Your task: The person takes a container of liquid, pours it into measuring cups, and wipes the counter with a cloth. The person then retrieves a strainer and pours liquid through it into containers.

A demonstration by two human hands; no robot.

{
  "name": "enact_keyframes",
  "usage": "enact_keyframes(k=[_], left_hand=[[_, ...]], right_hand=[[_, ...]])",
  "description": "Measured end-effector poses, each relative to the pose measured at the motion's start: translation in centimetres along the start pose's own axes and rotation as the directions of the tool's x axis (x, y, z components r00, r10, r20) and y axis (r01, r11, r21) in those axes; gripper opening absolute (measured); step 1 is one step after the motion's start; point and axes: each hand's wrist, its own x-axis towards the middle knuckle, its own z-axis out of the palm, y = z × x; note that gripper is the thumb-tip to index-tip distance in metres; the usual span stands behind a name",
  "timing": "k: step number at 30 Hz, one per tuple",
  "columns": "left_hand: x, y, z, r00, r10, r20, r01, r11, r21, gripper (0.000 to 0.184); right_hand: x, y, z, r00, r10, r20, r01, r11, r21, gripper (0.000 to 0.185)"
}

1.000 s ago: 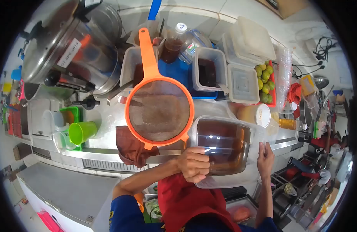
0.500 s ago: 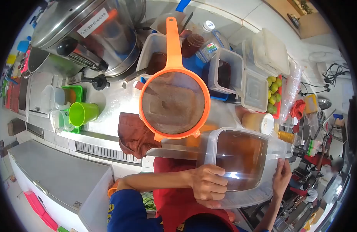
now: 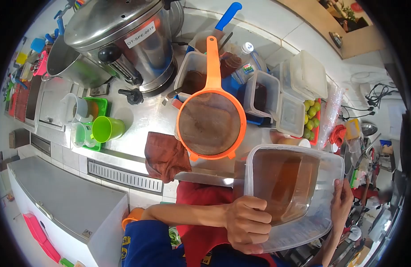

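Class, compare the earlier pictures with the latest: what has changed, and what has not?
The clear container of brown liquid has shifted right and down in the view, now hiding more of the white-lidded jar; the view itself moved too. Neither the left hand nor the right hand let go. The orange strainer, brown cloth and green cup stayed put.

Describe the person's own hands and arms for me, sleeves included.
The left hand and right hand are bare: no gloves, rings or watch show. A short blue sleeve with yellow markings covers the left upper arm; any right sleeve can't be made out.
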Motion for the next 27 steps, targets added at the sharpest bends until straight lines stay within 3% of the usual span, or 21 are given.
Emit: enact_keyframes(k=[3,10,15,27], left_hand=[[0.3,0.3,0.4,0.996,0.002,-0.093,-0.001,1.0,0.009,0.039],[1.0,0.5,-0.6,0.999,-0.016,-0.044,0.017,1.0,0.015,0.037],[1.1,0.2,-0.5,0.991,-0.027,-0.13,0.029,1.0,0.01,0.035],[0.9,-0.3,-1.6,0.996,-0.024,-0.083,0.027,0.999,0.033,0.034]], right_hand=[[0.4,-0.8,-0.8,0.997,-0.072,-0.001,0.072,0.997,-0.024,0.042],[0.8,-2.8,-1.9,0.999,-0.045,0.017,0.046,0.998,-0.041,0.035],[1.0,-2.8,-2.6,0.998,-0.065,0.013,0.066,0.991,-0.117,0.037],[1.4,-5.4,-3.3,0.984,-0.179,0.01,0.178,0.975,-0.132,0.039]])
